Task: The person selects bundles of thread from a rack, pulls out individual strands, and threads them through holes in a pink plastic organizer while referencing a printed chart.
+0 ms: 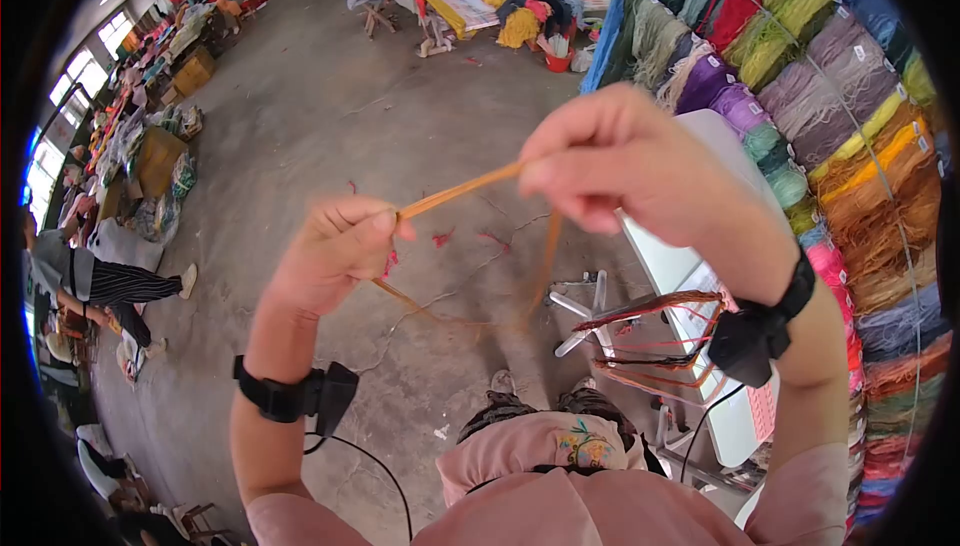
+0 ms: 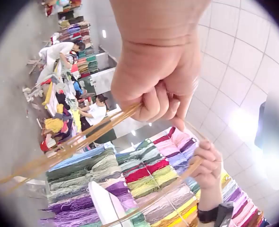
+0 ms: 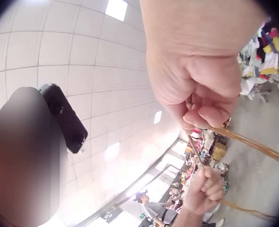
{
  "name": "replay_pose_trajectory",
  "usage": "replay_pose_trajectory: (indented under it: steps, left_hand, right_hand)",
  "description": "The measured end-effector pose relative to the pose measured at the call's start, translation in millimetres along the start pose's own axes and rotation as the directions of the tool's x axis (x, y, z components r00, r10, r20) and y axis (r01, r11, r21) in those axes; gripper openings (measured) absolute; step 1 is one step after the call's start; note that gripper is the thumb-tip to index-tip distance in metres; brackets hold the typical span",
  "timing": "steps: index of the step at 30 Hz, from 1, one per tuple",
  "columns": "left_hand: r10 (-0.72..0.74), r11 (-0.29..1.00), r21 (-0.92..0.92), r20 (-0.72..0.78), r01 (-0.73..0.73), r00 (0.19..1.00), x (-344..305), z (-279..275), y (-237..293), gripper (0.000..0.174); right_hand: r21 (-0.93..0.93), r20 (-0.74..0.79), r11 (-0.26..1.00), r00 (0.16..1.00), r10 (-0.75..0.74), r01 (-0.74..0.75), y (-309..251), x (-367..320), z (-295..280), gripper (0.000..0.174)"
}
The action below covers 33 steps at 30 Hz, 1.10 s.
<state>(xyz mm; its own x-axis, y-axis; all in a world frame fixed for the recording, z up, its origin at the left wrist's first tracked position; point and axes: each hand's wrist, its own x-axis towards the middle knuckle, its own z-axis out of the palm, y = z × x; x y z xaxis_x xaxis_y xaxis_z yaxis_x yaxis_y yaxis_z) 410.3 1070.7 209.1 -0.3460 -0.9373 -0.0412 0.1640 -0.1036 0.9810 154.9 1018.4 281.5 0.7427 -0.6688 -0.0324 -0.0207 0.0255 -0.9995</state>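
Note:
Orange-brown yarn [image 1: 455, 194] is stretched tight between my two hands at chest height, and the rest of it droops in a loose loop below. My left hand [image 1: 335, 251] pinches one end of the taut stretch between thumb and curled fingers. Higher up and to the right, my right hand [image 1: 625, 161] pinches the other end. In the left wrist view, strands of the yarn [image 2: 90, 137] run out from the left hand's curled fingers. The right wrist view shows a yarn bundle [image 3: 253, 144] leaving the right hand's fingers.
Hanging skeins [image 1: 845, 81] in many colours line the right side. A white table [image 1: 735, 426] stands at my right, with dark red and brown yarn [image 1: 650, 311] by its edge. Scraps of pink thread [image 1: 442, 240] lie on the floor. A person in striped trousers [image 1: 125, 283] is at the left.

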Motion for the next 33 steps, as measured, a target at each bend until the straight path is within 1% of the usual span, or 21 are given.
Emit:
replay_pose_trajectory:
  steps: [1, 3, 6, 7, 8, 10, 12, 15, 18, 21, 23, 24, 25, 26, 27, 28, 29, 30, 31, 32, 33]
  left_hand:
    - [0.003, 1.0, 0.003, 0.006, -0.003, 1.0, 5.2, -0.8, -13.2, 0.019]
    - [0.009, 1.0, 0.012, 0.018, -0.009, 1.0, 17.0, -0.1, -42.7, 0.018]
    - [-0.072, 0.996, -0.05, -0.035, 0.07, 0.997, 37.6, 5.6, -90.5, 0.017]
    - [-0.097, 0.995, -0.044, -0.047, 0.095, 0.994, 42.1, 9.9, -100.9, 0.017]
    - [-0.121, 0.992, -0.038, -0.059, 0.119, 0.991, 46.5, 15.2, -109.9, 0.017]
    - [-0.158, 0.987, -0.015, -0.076, 0.158, 0.984, 57.7, 22.2, -129.7, 0.017]
    - [-0.194, 0.981, 0.014, -0.083, 0.196, 0.978, 69.8, 23.0, -146.3, 0.017]
    - [-0.153, 0.962, 0.207, -0.129, 0.178, 0.98, 88.3, 39.0, -153.5, 0.017]
    - [-0.175, 0.926, 0.301, -0.199, 0.23, 0.964, 108.7, 61.5, -158.2, 0.017]
    - [-0.16, 0.909, 0.373, -0.095, 0.184, 0.983, 125.9, 88.5, -175.5, 0.018]
    - [-0.154, 0.823, 0.548, -0.038, 0.149, 0.987, 128.4, 104.4, -189.0, 0.021]
    - [-0.152, 0.772, 0.625, 0.0, 0.119, 0.988, 127.5, 110.9, -198.2, 0.022]
    - [-0.007, 0.74, 0.671, -0.076, 0.056, 0.997, 121.4, 111.4, -214.7, 0.022]
    - [0.143, 0.701, 0.713, -0.144, 0.002, 0.979, 115.0, 112.0, -232.2, 0.022]
    - [0.128, 0.775, 0.632, -0.182, 0.016, 0.975, 109.0, 119.2, -234.3, 0.021]
    - [0.102, 0.837, 0.547, -0.216, 0.034, 0.971, 104.3, 130.6, -223.8, 0.02]
    - [-0.027, 0.909, 0.405, -0.175, 0.097, 0.984, 100.0, 155.2, -206.0, 0.019]
    - [-0.149, 0.949, 0.26, -0.129, 0.179, 0.98, 91.5, 186.2, -186.6, 0.019]
    - [-0.272, 0.942, 0.21, 0.028, 0.261, 0.962, 85.2, 220.8, -169.4, 0.019]
    - [-0.378, 0.921, 0.175, 0.185, 0.348, 0.907, 81.2, 256.9, -160.4, 0.02]
    - [-0.447, 0.894, 0.119, 0.303, 0.432, 0.842, 77.7, 288.2, -159.2, 0.021]
  right_hand:
    - [0.007, -0.025, 0.999, 0.999, -0.032, 0.033, -8.8, -7.9, -6.3, 0.014]
    - [-0.011, -0.148, 0.993, 0.982, -0.121, 0.121, -28.2, -24.9, -16.7, 0.013]
    - [-0.093, -0.202, 0.949, 0.928, -0.314, 0.301, -53.2, -48.7, -43.5, 0.009]
    - [0.026, -0.141, 0.956, 0.948, -0.285, 0.291, -68.3, -63.3, -52.2, 0.009]
    - [0.119, 0.074, 0.937, 0.938, -0.339, 0.329, -78.8, -67.7, -66.8, 0.018]
    - [0.101, -0.062, 0.917, 0.923, -0.38, 0.385, -93.3, -94.9, -74.4, 0.017]
    - [0.109, -0.136, 0.895, 0.898, -0.418, 0.433, -106.5, -118.3, -88.9, 0.016]
    - [0.192, -0.186, 0.866, 0.884, -0.43, 0.461, -111.9, -149.5, -102.9, 0.016]
    - [0.34, -0.233, 0.811, 0.878, -0.419, 0.477, -112.7, -183.3, -117.7, 0.015]
    - [0.54, -0.318, 0.683, 0.871, -0.375, 0.492, -103.8, -219.2, -135.8, 0.014]
    - [0.584, -0.423, 0.596, 0.833, -0.356, 0.551, -94.9, -252.8, -158.1, 0.014]
    - [0.385, -0.482, 0.697, 0.776, -0.407, 0.605, -79.4, -284.4, -186.7, 0.016]
    - [0.168, -0.536, 0.768, 0.712, -0.455, 0.618, -63.6, -316.1, -215.4, 0.019]
    - [-0.063, -0.695, 0.745, 0.507, -0.51, 0.664, -51.7, -380.6, -263.1, 0.017]
    - [-0.302, -0.779, 0.709, 0.264, -0.569, 0.637, -41.6, -447.0, -297.5, 0.016]
    - [-0.453, -0.82, 0.667, 0.015, -0.572, 0.592, -31.1, -491.5, -301.1, 0.015]
    - [-0.59, -0.795, 0.625, -0.229, -0.562, 0.511, -21.9, -521.2, -299.4, 0.014]
    - [-0.579, -0.812, 0.765, -0.118, -0.571, 0.282, -6.2, -514.3, -282.5, 0.012]
    - [-0.537, -0.843, 0.843, -0.009, -0.537, 0.035, 19.8, -480.8, -248.6, 0.011]
    - [-0.53, -0.807, 0.835, 0.217, -0.55, 0.144, 52.9, -430.0, -206.1, 0.012]
    - [-0.304, -0.915, 0.953, 0.275, -0.294, 0.004, 92.4, -416.4, -190.6, 0.01]
